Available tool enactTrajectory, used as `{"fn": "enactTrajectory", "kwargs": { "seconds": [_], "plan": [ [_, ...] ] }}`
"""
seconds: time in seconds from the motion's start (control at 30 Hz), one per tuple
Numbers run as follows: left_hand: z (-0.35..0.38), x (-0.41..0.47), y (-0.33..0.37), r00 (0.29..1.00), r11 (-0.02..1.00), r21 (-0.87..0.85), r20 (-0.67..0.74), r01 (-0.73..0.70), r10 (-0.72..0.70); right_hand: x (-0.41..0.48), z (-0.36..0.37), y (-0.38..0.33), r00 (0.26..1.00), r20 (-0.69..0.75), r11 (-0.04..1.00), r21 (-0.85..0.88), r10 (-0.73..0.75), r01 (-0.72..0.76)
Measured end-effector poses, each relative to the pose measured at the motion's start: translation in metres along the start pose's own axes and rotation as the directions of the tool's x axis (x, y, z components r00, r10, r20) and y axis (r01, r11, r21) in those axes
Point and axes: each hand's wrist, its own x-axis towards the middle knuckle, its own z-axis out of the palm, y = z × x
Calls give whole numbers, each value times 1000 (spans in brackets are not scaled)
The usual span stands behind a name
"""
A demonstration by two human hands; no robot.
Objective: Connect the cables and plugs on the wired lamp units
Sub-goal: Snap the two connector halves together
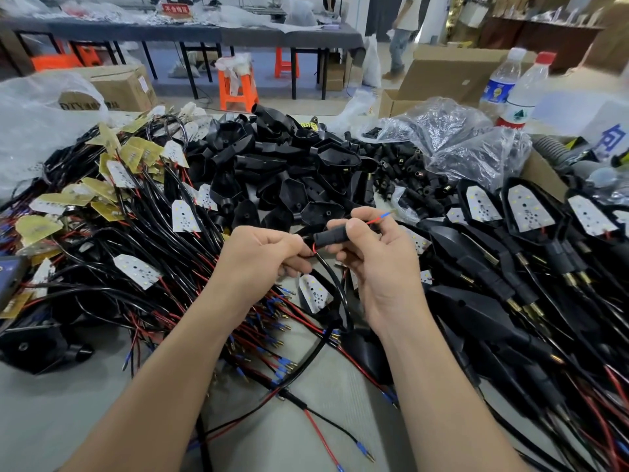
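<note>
From the head camera, both hands meet just above the middle of a grey table (pixel 306 437). The left hand (pixel 269 257) has its fingers curled tightly and grips a black cable (pixel 337 289) right where it enters the left end of a black sleeve (pixel 328 237). The right hand (pixel 377 264) pinches that sleeve between thumb and curled fingers and holds it roughly level. A thin red wire (pixel 374 219) with a blue tip sticks out to the right past the right thumb. The black cable drops from the hands in a curve towards the person and runs across the table between the forearms. To the left lies a tangle of wired LED boards (pixel 136 270), white and yellowish, with red and black leads. Beyond the hands is a heap of empty black housings (pixel 279 165). On the right, assembled lamp units (pixel 524 212) lie side by side with their white boards facing up. Behind them sits a clear plastic bag (pixel 452 144) beside loose black connectors, and two water bottles (pixel 500 86) stand further back.
</note>
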Motion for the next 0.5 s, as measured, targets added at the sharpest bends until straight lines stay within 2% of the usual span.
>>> {"fn": "enactTrajectory", "kwargs": {
  "seconds": [0.13, 0.27, 0.5],
  "plan": [
    [1, -2, -2, 997, 997, 68, 77, -33, 28, -1, 2, 4, 1000, 23, 1000, -24, 3, -3],
    [0, 0, -4, 992, 1000, -13, 124, -18, 20, 1, 1, 2, 998, 49, 999, -9, 41, -40],
    [-5, 3, -7, 999, 991, -135, 46, 25, -19, 2, -2, 3, 1000, 11, 999, -33, -20, 20]
  ]
}}
